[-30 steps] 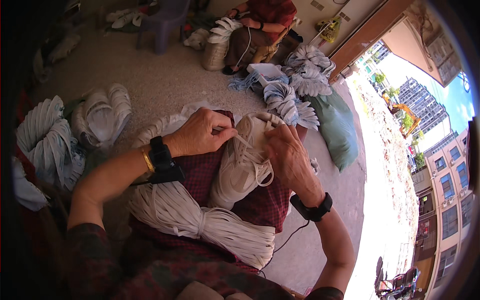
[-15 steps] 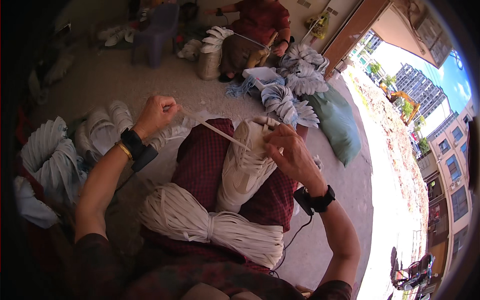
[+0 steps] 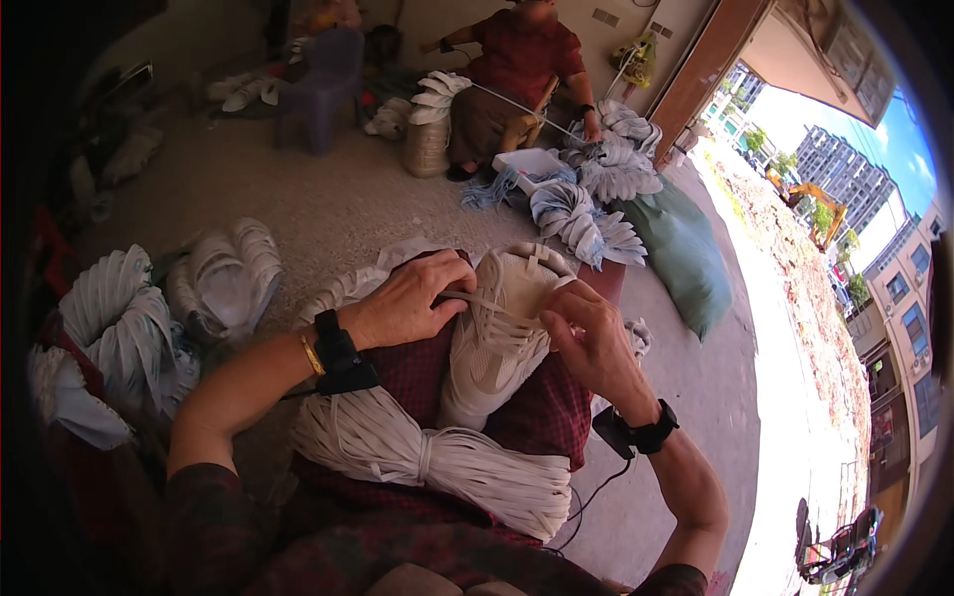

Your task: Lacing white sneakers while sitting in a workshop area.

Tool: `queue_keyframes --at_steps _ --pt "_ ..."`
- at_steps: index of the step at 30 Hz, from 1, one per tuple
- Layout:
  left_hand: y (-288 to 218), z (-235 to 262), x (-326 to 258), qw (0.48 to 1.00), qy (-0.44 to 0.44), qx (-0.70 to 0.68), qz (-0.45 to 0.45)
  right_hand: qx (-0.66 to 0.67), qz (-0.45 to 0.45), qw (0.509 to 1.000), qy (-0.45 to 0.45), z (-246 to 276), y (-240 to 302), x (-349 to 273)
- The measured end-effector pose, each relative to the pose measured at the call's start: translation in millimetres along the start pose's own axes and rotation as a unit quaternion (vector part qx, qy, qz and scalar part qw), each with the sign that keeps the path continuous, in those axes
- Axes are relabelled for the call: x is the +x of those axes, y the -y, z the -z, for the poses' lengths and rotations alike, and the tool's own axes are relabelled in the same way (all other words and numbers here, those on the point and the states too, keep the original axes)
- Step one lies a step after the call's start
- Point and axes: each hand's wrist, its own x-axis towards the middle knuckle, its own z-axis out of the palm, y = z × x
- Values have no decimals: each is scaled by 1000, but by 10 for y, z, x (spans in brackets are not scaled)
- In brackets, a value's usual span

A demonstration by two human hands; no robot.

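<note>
A cream sneaker (image 3: 492, 343) lies between my thighs, its opening away from me and its lacing partly threaded. My left hand (image 3: 422, 298) is closed on a flat pale shoelace (image 3: 459, 296) just left of the eyelets. At the right edge of the shoe, my right hand (image 3: 596, 338) has its fingers curled and pinched; what they hold is hidden. Across my lap, nearest my body, rests a thick bundle of white shoelaces (image 3: 368, 442), tied at its middle.
Pale shoe uppers (image 3: 119, 318) are stacked at the left, more (image 3: 224, 283) beside them. A co-worker (image 3: 522, 60) sits at the back near piled uppers (image 3: 611, 164) and a white tray (image 3: 535, 164). A green sack (image 3: 681, 253) lies at the right, by a purple chair-flanked floor (image 3: 378, 204).
My left hand has come down and right, back to the shoe, with the lace no longer stretched out. My right hand has moved slightly lower along the shoe's right edge.
</note>
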Motion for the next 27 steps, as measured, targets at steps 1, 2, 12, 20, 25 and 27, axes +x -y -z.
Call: queue_keyframes --at_steps 1,2,12,20,25,27 --pt "23 -33 -11 1000 -1 3 1 7 -1 1000 0 6 -20 -7" --pt "61 -72 -20 1000 -2 0 20 14 -1 1000 0 3 -40 -12" --pt "-58 -48 -50 984 -74 118 -115 82 -13 997 6 -51 -207 -18" --pt "-146 -162 -100 997 -77 -16 8 -30 -37 998 38 11 -181 -101" --pt "242 -93 -168 983 -85 121 -105 -127 61 990 24 33 -305 -175" --pt "347 -20 -219 974 -85 167 -125 -180 121 976 -4 -8 -522 -276"
